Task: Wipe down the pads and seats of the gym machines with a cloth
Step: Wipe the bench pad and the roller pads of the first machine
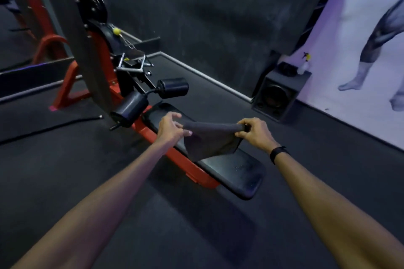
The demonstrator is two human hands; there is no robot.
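- I see two black cylindrical foam rollers (pixel 140 99) at the far left end of the long black padded bench (pixel 236 172).
- My left hand (pixel 169 130) has its fingers pinching the dark grey cloth (pixel 209 140), stretched just above the bench.
- My right hand (pixel 254 135) has fingers curled round the cloth's other end.

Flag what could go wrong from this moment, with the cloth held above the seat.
1. The cloth is stretched between the left hand and right hand above the seat, only its lower edge near the pad; coverage may be patchy unless it is pressed flat.
2. The roller pads beyond the seat could be skipped.
3. The droplets on the seat's near end might be left.
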